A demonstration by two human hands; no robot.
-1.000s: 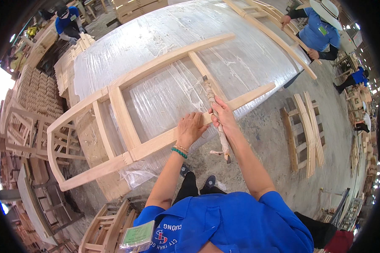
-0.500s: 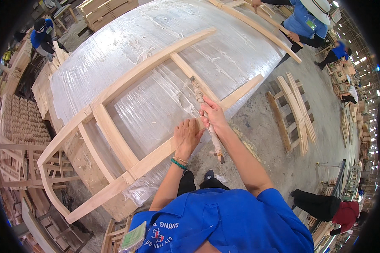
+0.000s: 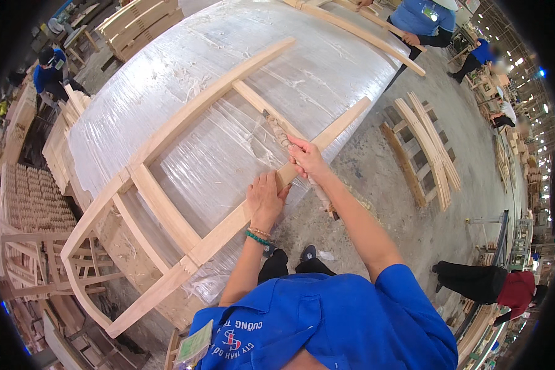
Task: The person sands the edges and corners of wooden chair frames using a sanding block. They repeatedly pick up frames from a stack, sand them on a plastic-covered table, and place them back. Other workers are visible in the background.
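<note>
A pale wooden chair-like frame (image 3: 219, 232), with two long side rails, crosspieces and a curved end, lies on a table covered in clear plastic (image 3: 166, 74). My left hand (image 3: 266, 200) is wrapped over the near rail, its thumb beside the wood. In my right hand (image 3: 309, 161) is a long thin rod wrapped in pale tape (image 3: 277, 132), with dark ends. The fingers close round its middle, just above the near rail. The rod slants across the rail, its far end close to a crosspiece (image 3: 268, 110). Whether it touches the wood I cannot tell.
Another wooden frame (image 3: 357, 31) lies at the table's far right, where a person in blue (image 3: 422, 21) holds it. Curved wooden strips (image 3: 422, 145) rest on a pallet to the right. Stacked wood parts (image 3: 37, 197) and more frames stand at left. Other people work around.
The rod has tilted, its near end swinging right and its far end left. My right hand keeps its grip. The whole view has shifted slightly, and my left hand stays on the rail.
</note>
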